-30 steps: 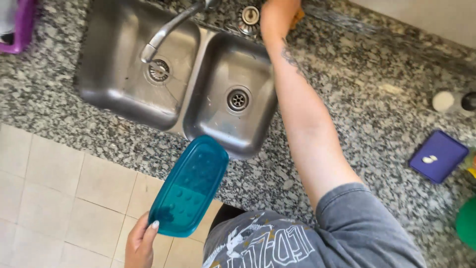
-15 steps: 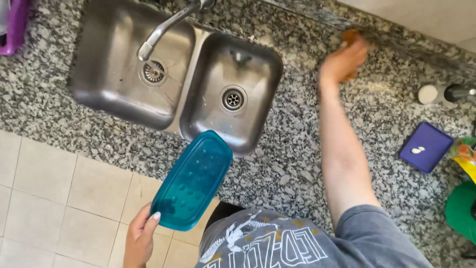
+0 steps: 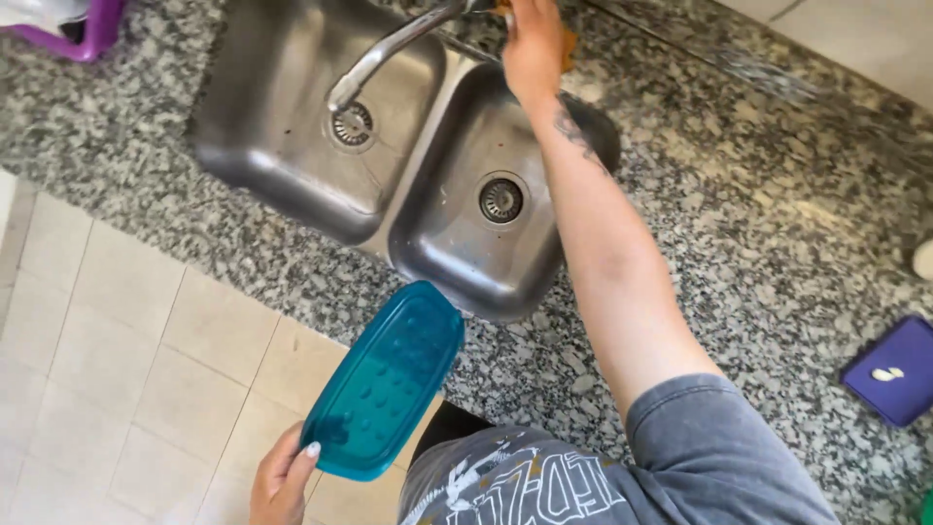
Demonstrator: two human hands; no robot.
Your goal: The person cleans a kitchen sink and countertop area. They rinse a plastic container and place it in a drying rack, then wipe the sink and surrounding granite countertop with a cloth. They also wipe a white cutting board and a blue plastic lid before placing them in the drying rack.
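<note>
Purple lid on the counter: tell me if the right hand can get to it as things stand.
Probably yes. The right hand is up by the faucet, gripping something orange, and bare granite counter lies between it and the purple lid, with nothing in the way.

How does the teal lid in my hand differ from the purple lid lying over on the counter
The teal lid is held up at a tilt by the left hand, over the counter edge; the purple lid lies flat on the granite counter, untouched. The teal lid is see-through and long; the purple lid is opaque and looks squarer, partly cut off by the frame. Both are rounded-corner plastic lids.
</note>
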